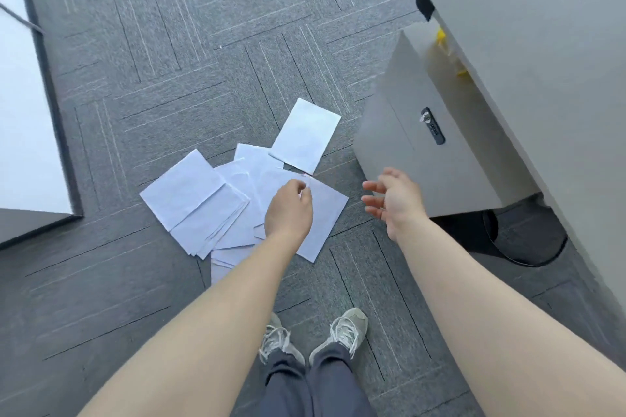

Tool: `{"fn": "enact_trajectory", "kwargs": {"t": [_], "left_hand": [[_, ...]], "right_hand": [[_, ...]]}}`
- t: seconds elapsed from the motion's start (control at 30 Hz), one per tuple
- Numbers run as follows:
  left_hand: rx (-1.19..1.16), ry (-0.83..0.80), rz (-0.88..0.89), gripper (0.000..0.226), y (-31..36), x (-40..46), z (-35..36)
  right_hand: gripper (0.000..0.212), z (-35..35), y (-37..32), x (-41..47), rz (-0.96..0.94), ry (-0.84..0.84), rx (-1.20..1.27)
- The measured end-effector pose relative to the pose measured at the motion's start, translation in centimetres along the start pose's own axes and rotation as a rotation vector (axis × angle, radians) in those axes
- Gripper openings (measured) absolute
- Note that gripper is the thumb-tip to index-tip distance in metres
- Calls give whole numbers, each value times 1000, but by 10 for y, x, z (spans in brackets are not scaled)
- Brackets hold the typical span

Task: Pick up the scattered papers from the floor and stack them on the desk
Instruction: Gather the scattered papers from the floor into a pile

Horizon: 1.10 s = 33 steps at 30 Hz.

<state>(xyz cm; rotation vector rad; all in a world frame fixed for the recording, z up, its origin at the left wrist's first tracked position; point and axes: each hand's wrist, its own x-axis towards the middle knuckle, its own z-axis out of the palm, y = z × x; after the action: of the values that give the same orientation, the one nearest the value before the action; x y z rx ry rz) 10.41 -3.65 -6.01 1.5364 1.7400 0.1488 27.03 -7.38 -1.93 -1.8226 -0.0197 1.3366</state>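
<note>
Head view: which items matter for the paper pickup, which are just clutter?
Job:
- papers scattered on floor
- left hand, fingers pinching a sheet's corner
- right hand, open
- desk

Clutter:
- locked drawer cabinet
- round black base

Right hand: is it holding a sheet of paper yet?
No, the right hand hangs empty with fingers spread beside the gray cabinet, while the left hand is down on the papers.
</note>
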Motion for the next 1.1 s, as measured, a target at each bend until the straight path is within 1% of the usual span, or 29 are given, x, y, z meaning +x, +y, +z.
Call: {"fn": "enact_trajectory", "kwargs": {"t": [0.1, 0.27, 0.43, 0.6, 0.67, 0.77, 0.83, 0.97, 1.1], "left_hand": [[-50, 48, -63, 30, -36, -10, -23], [-111, 102, -142, 27, -97, -17, -57], [-155, 134, -220, 27, -166, -15, -83], [-202, 154, -274, 26, -241, 1, -93], [-217, 155, -316, 25, -273, 8, -92], [-240, 151, -374, 23, -318, 22, -82], [-247, 163, -406, 22, -345, 32, -72], [-285, 198, -450, 22, -390, 58, -45], [-274, 215, -475, 22, -427, 95, -12]], "right_hand": [[37, 42, 12, -16, -19, -71, -98], [28, 114, 41, -39, -29, -165, -253], [24, 180, 87, -47, -49, -223, -397], [21, 237, 141, -33, -28, -284, -470], [23, 254, 164, -23, -13, -303, -508], [33, 274, 199, -2, 7, -326, -562], [36, 286, 221, 18, 17, -339, -611], [34, 303, 261, 63, 23, -359, -707], [32, 312, 296, 118, 26, -376, -783]]}}
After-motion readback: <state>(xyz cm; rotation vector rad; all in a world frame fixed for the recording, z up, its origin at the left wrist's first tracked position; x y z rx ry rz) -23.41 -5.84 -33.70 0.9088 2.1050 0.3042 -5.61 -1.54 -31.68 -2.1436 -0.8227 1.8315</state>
